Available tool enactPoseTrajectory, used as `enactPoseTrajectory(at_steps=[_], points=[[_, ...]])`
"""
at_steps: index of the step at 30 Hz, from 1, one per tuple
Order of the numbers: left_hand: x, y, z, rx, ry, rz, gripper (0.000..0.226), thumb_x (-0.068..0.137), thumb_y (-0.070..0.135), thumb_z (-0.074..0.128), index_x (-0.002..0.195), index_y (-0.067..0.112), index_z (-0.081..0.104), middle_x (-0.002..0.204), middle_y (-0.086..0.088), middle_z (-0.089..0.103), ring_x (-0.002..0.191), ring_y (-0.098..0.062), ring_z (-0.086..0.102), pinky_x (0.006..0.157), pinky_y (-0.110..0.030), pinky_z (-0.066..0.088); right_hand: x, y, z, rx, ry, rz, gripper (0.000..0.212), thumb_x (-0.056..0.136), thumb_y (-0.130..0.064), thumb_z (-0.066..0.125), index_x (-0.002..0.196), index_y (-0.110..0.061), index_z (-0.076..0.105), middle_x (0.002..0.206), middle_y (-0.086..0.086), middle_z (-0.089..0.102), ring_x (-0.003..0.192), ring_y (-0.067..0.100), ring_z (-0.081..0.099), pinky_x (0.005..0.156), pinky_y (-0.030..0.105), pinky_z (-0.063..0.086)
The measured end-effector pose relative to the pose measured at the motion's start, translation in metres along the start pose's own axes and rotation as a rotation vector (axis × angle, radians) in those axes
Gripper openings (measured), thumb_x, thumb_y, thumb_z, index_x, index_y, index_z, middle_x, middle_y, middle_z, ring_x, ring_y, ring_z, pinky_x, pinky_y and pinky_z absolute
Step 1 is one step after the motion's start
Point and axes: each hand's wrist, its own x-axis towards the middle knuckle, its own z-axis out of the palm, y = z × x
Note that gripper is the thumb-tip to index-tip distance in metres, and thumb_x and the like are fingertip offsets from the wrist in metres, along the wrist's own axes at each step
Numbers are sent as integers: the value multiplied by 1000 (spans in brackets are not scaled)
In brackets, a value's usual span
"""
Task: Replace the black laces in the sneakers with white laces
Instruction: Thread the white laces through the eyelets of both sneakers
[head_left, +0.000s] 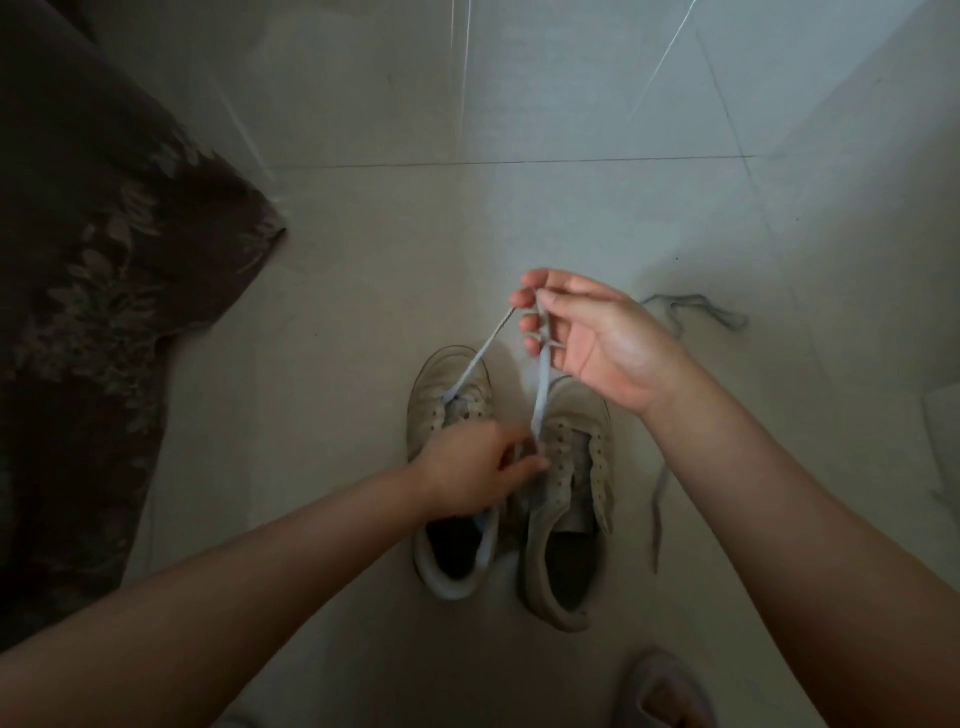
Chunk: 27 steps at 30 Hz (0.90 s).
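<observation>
Lace (480, 358), white, limp and light, runs from the left shoe (451, 405) at six o'clock up to the right hand (582, 332), whose fingers pinch both ends, the best hold; left hand (478, 467) pinches lower.

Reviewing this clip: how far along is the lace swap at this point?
Done: dark laces lie loose on the floor, both sneakers free of them. In hand: right hand holds up both strands of a white lace from the left sneaker; left hand pinches one. Left: upper eyelets and the right sneaker, unlaced.
</observation>
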Motion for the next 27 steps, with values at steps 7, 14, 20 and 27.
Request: enactPoseTrajectory(at_steps=[7, 14, 20, 27], points=[[-11, 38, 17, 355, -143, 333, 35, 96, 44, 42, 88, 16, 62, 92, -5, 65, 92, -24, 55, 79, -32, 34, 4, -7, -1, 76, 121, -6, 22, 97, -8, 43, 116, -10, 56, 108, 3, 66, 78, 13, 68, 56, 21, 52], [9, 19, -6, -438, 131, 30, 24, 93, 35, 47, 75, 24, 59, 60, 11, 47, 60, -4, 45, 62, -25, 40, 8, -2, -2, 183, 151, 14, 28, 98, -6, 39, 125, -10, 46, 112, 12, 62, 82, 18, 68, 64, 22, 53], [18, 25, -26, -799, 147, -53, 11, 90, 7, 60, 80, 11, 61, 70, -4, 52, 66, -12, 44, 65, -21, 37, 11, 21, -19, -60, 303, 109, 37, 100, -15, 43, 135, -16, 33, 114, 16, 63, 101, 28, 63, 89, 35, 49], [39, 27, -74, -1324, 363, -304, 25, 98, 12, 45, 73, 12, 49, 50, 5, 51, 46, -8, 50, 49, -17, 45, -33, 28, -20, -367, -78, 205, 45, 86, -45, 52, 120, -16, 54, 103, 8, 72, 100, 21, 68, 88, 35, 53]])
